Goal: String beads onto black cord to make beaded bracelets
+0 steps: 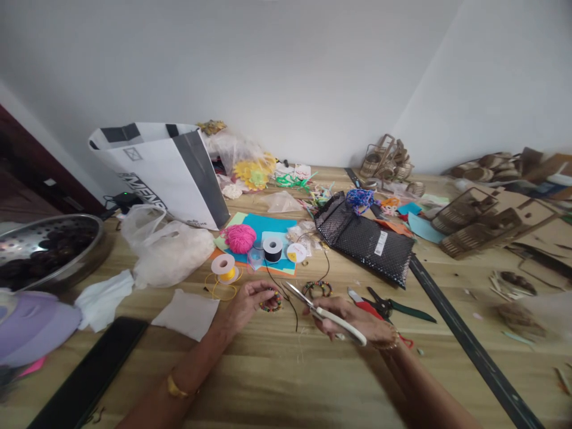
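Between the fingertips of my left hand (246, 305) is a small loop of colourful beads, a beaded bracelet (271, 304). My right hand (342, 314) grips white-handled scissors (342, 326), whose blades (298, 293) point left towards the bracelet without visibly touching it. Behind the blades, a second beaded bracelet (322, 290) lies on the table. Black cord (290, 301) runs between my hands from a spool of black cord (272, 249). A spool of yellow cord (224, 269) stands nearer my left hand. Whether the blades are parted is hard to see.
Pliers (384, 304) and a red-handled tool (364, 302) lie right of my right hand. Beyond are a black bubble mailer (370, 244), pink yarn (240, 238) and a large paper bag (165, 179). At left sit a phone (89, 372), a plastic bag (170, 253) and a metal colander (67, 262).
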Demonstrator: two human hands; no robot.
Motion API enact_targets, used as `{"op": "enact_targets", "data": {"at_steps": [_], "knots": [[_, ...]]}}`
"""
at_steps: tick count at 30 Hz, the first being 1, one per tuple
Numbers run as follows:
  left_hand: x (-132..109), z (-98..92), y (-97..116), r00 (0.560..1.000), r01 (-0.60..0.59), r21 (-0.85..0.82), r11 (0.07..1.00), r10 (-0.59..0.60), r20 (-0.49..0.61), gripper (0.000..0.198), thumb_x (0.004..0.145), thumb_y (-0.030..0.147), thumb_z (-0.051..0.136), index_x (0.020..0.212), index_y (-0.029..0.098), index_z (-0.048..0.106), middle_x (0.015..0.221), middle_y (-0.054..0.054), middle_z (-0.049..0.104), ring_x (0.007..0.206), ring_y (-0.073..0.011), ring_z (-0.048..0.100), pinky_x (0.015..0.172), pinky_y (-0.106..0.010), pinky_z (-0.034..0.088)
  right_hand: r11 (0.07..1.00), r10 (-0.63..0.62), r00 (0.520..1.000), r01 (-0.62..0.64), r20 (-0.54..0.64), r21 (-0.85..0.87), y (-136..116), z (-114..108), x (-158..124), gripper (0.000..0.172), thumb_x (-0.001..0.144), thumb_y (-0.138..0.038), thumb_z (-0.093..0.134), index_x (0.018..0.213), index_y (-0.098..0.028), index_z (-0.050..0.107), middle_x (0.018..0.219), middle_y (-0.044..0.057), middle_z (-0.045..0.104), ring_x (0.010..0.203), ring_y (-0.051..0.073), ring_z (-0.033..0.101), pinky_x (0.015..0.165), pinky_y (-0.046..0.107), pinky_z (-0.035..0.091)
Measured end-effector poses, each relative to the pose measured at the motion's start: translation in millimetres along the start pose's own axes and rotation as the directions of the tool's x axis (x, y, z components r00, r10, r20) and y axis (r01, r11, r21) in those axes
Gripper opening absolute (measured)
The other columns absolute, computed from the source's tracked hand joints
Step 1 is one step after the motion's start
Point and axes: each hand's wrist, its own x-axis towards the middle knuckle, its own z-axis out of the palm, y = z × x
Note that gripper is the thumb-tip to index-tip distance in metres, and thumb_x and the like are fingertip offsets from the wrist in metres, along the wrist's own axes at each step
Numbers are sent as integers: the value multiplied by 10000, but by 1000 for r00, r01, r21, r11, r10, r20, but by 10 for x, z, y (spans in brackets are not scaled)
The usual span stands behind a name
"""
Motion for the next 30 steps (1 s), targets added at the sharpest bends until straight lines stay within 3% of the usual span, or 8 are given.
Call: {"op": "enact_targets", "data": {"at_steps": [6, 12, 19, 30], "knots": [[13, -27, -29, 998, -56, -7, 998, 56, -31, 357, 586, 324, 848, 805, 118, 656, 709, -58, 733, 596, -149, 660, 571, -244, 488, 999, 19, 999, -18, 34, -43, 27, -10, -4, 354, 830, -433, 637, 1005, -128, 670, 643, 17, 507, 524, 113, 410, 426, 218, 350], [28, -61, -67, 997, -82, 57, 995, 82, 10, 289, 644, 292, 811, 786, 129, 619, 732, -56, 729, 623, -152, 663, 596, -254, 496, 991, 42, 996, -31, 80, -132, 1, -57, -7, 286, 851, -421, 614, 965, -164, 666, 606, -21, 462, 512, 95, 375, 424, 197, 297], [33, -66, -66, 991, -128, 97, 987, 125, 42, 215, 637, 262, 801, 714, 118, 662, 785, -78, 738, 635, -136, 626, 617, -256, 477, 996, 76, 992, -71, 97, -57, 7, -76, -7, 330, 821, -432, 649, 992, -150, 663, 620, -11, 494, 494, 93, 415, 416, 195, 324], [9, -45, -43, 995, -83, 29, 996, 82, 51, 257, 569, 278, 854, 702, 121, 701, 825, -78, 743, 686, -157, 654, 639, -275, 508, 984, 126, 981, -143, 149, 104, 67, -61, 19, 321, 798, -391, 691, 977, -125, 665, 667, 7, 527, 532, 87, 447, 469, 194, 387]]}}
